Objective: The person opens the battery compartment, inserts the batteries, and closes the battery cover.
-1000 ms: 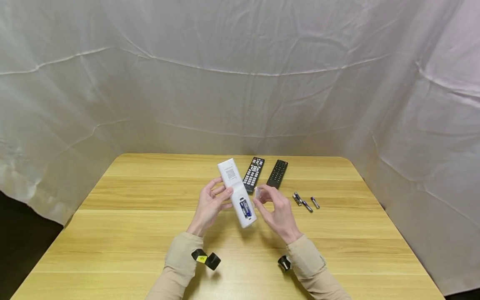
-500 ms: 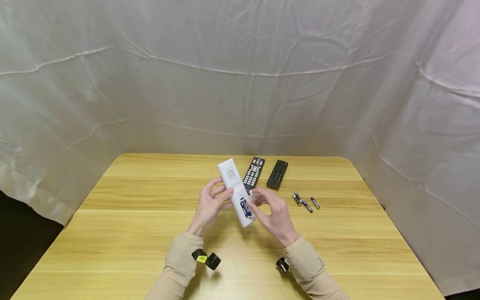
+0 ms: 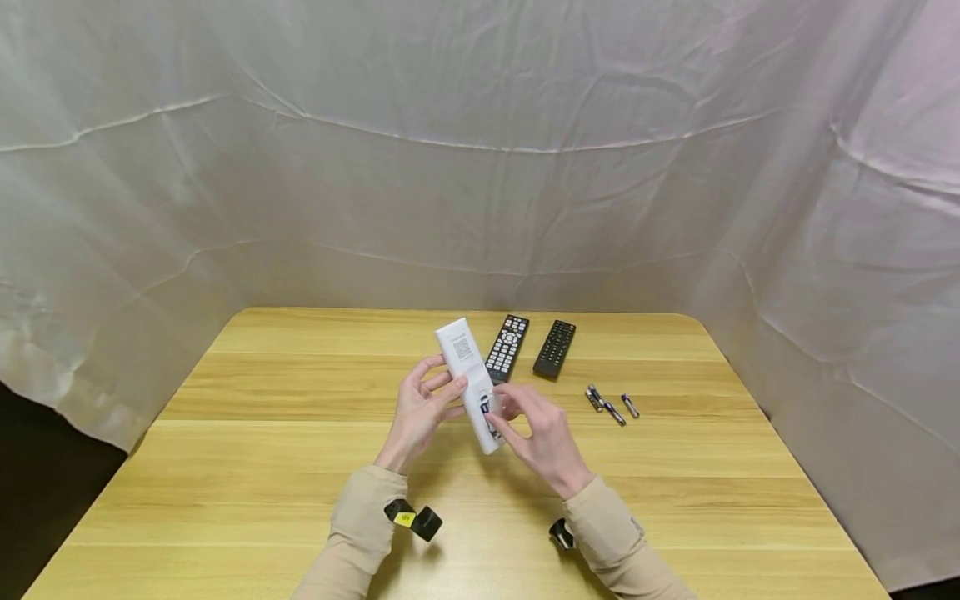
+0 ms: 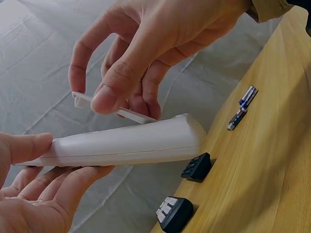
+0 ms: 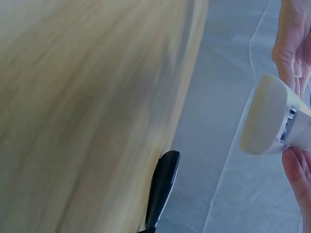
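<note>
My left hand point(image 3: 420, 408) grips a white remote control point(image 3: 461, 346) by its side, thumb on top and fingers beneath. Its back faces up, raised above the table. Dark blue batteries point(image 3: 486, 407) sit in the battery compartment, partly covered from view. With thumb and fingertips, my right hand point(image 3: 543, 433) pinches a white battery cover point(image 4: 131, 115) just over that compartment. In the left wrist view the cover is tilted, one end close to the remote's back; whether they touch, I cannot tell. The right wrist view shows the remote's end point(image 5: 265, 116) and batteries inside.
Behind the white remote lie a black remote with white buttons point(image 3: 507, 346) and an all-dark remote point(image 3: 555, 350). Several loose batteries point(image 3: 615, 414) lie on the wooden table point(image 3: 262, 467) to the right. A pale curtain point(image 3: 480, 192) surrounds the table's back and sides.
My right hand has moved left with the battery cover, from beside the white remote to over its compartment. The left hand and the remote have stayed nearly still.
</note>
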{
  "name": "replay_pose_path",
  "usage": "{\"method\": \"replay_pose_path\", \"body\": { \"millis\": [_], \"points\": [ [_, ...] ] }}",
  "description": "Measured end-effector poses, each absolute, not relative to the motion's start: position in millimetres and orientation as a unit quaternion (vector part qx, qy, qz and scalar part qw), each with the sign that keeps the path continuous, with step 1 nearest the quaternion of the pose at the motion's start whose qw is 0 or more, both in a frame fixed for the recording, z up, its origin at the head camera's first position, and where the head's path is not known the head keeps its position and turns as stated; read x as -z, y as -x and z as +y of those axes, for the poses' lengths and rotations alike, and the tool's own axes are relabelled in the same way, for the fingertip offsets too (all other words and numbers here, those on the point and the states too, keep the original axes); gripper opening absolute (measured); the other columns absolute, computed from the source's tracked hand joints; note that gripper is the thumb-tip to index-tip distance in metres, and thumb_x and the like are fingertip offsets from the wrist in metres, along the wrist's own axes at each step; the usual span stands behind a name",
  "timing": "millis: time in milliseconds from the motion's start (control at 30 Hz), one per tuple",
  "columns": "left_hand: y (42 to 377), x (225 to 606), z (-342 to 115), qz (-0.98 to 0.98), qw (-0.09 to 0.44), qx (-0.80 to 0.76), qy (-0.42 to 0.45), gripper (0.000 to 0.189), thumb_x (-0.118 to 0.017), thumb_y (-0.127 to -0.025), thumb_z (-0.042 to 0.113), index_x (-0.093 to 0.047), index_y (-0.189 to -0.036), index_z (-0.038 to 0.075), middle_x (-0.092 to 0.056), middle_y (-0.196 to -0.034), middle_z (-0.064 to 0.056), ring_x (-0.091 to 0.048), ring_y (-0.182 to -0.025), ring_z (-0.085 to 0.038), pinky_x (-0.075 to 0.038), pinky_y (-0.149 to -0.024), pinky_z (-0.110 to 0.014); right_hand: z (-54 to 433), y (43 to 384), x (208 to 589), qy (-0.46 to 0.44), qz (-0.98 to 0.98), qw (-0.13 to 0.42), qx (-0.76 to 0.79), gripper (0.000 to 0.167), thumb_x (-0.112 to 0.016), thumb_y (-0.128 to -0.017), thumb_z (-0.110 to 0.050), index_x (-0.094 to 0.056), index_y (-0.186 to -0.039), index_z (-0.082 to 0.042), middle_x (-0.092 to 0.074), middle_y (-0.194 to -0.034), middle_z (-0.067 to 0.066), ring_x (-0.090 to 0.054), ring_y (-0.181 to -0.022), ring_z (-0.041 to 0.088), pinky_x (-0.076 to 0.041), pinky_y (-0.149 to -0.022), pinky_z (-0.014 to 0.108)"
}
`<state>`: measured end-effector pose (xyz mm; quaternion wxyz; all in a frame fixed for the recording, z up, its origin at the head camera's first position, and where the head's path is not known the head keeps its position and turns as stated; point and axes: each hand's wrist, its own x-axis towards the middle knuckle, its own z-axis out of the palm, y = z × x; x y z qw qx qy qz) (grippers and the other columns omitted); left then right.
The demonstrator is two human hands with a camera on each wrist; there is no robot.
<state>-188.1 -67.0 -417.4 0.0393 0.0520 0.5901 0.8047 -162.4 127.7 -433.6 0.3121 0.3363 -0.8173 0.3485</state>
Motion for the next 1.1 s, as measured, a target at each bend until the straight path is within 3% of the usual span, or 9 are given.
{"method": "replay_pose_path", "body": {
  "millis": [467, 1100],
  "points": [
    [187.6, 417.6, -67.0, 0.592, 0.032, -0.803, -0.061, 0.044, -0.059, -0.095, -0.007, -0.046, -0.137, -0.003, -0.058, -0.134, -0.036, -0.074, -0.092, -0.016, -0.066, -0.081, -0.039, 127.1, 158.2, 431.6, -0.309, -0.854, 0.281, -0.309, 0.04, -0.081, -0.082, -0.011, -0.064, -0.118, -0.002, -0.069, -0.089, 0.006, -0.067, -0.072, 0.014, -0.06, -0.064, 0.017],
    [187.9, 419.5, -66.2, 0.597, 0.033, -0.799, -0.066, 0.044, -0.06, -0.095, -0.006, -0.046, -0.137, -0.003, -0.059, -0.133, -0.036, -0.075, -0.092, -0.018, -0.066, -0.082, -0.041, 127.1, 155.9, 427.4, -0.298, -0.864, 0.263, -0.31, 0.038, -0.081, -0.083, -0.012, -0.066, -0.117, -0.003, -0.07, -0.089, 0.006, -0.068, -0.071, 0.014, -0.06, -0.064, 0.017]
  ]
}}
